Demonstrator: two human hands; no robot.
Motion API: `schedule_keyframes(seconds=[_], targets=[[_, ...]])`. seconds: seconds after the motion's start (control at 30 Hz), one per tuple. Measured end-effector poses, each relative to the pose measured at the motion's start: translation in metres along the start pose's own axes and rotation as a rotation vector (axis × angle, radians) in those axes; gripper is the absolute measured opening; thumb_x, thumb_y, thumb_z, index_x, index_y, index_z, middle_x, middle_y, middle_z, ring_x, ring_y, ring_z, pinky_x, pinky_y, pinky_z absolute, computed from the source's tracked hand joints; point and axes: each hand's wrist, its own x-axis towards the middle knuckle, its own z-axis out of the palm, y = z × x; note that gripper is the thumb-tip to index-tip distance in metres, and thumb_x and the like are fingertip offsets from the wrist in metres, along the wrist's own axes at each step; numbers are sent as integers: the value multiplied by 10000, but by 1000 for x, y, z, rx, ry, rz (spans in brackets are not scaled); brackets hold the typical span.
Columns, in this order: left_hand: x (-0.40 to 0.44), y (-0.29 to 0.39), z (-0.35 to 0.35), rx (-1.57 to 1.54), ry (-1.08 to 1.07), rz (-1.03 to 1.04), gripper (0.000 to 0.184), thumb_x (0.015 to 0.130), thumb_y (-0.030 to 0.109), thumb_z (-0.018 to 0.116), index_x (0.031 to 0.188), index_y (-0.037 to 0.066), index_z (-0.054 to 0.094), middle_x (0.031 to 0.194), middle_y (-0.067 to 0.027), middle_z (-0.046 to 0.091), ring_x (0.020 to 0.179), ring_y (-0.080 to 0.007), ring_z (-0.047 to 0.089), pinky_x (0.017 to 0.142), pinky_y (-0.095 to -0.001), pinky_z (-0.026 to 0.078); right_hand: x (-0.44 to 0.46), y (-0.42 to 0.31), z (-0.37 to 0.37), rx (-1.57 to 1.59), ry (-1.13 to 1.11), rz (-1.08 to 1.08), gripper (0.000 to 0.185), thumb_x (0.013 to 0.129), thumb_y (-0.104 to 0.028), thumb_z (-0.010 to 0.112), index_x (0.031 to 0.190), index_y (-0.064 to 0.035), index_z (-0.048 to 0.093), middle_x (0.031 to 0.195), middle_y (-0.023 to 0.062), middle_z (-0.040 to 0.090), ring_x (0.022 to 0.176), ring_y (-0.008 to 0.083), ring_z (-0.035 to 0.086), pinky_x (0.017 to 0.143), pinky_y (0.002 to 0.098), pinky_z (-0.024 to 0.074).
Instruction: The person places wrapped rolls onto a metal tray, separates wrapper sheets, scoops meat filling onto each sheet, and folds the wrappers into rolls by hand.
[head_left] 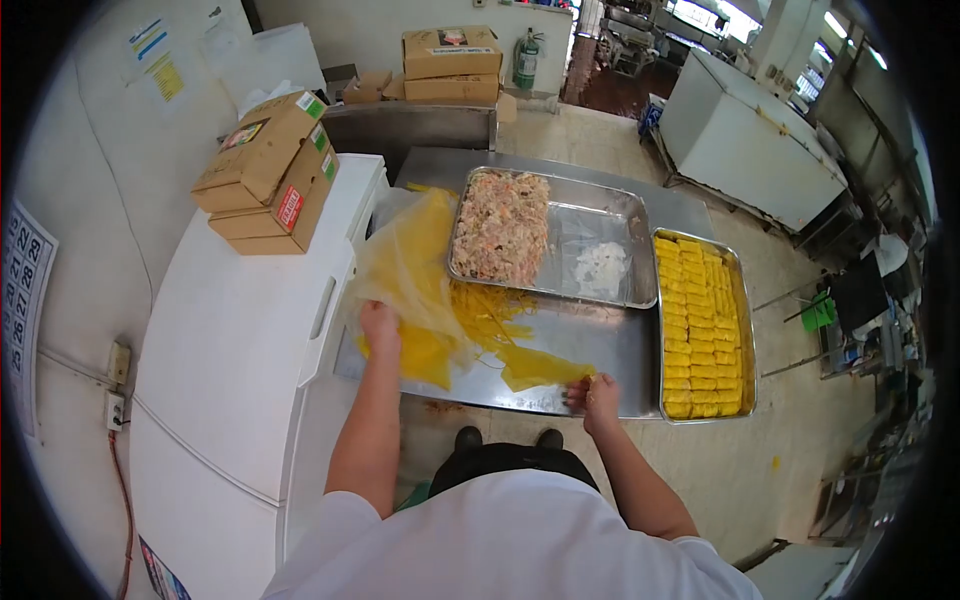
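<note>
Your right grip (600, 402) is pinched shut on one corner of a yellow sheet (540, 369), and the rest of that sheet lies to the left of your fingers. Its long axis runs sideways, roughly along the near edge of the tabletop (590, 350) — narrow end in your fingers, broader end pointing left. Your right hand is clearly the nearer one; the left is well apart from this sheet. Whether its middle touches the metal or hangs just above, you cannot tell from here.

Your left grip (380, 326) is at the clear plastic film (400, 262) over the yellow stack (425, 365) (its fingertips are hidden, so whether they are closed on anything cannot be told). Between that stack and your sheet's broad end lie loose yellow strips (490, 312).

Farther out, beyond the sheet, the filling tray (575, 294) stretches crosswise, with filling (500, 228) at its left and a white lump (602, 268) at its right. Just right of your right hand — lengthwise away from you — lies the tray of yellow rolls (702, 330).
</note>
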Motion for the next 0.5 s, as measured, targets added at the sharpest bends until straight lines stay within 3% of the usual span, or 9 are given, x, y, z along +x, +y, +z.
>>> schedule_keyframes(seconds=[0.07, 0.17, 0.27, 0.37, 0.5], targets=[[-9, -2, -5, 553, -164, 419, 266, 893, 171, 778, 1100, 6, 758, 1054, -248, 762, 987, -387, 727, 870, -408, 556, 1, -9, -5, -59, 49, -16, 145, 1014, -148, 569, 957, -17, 594, 788, 117, 674, 584, 218, 659, 488, 366, 555], [-33, 22, -5, 523, -320, 186, 237, 902, 174, 747, 1089, 29, 751, 1046, -255, 755, 999, -412, 723, 871, -451, 555, 11, -10, -21, -169, 22, -94, 166, 980, -136, 671, 886, -17, 603, 735, 107, 661, 550, 197, 646, 453, 346, 517], [-12, -16, -5, 515, -360, 249, 212, 914, 167, 712, 1067, 25, 748, 1029, -241, 756, 998, -412, 725, 858, -500, 549, 20, -12, -29, -286, 59, -145, 253, 956, -156, 728, 781, -30, 594, 654, 73, 620, 501, 167, 612, 428, 336, 478], [-23, 14, -19, 728, -233, 220, 232, 924, 161, 690, 1076, -8, 736, 1016, -252, 753, 975, -446, 713, 842, -528, 542, 13, -34, -31, -370, 65, -123, 323, 949, -176, 753, 716, -42, 574, 617, 47, 594, 472, 148, 583, 414, 327, 450], [-46, 38, -45, 926, -195, 338, 255, 908, 126, 703, 1124, -7, 734, 1096, -244, 749, 1034, -458, 690, 905, -531, 533, 14, -39, -44, -384, 51, -95, 329, 953, -191, 763, 720, -34, 591, 617, 42, 603, 458, 143, 569, 408, 319, 434]])
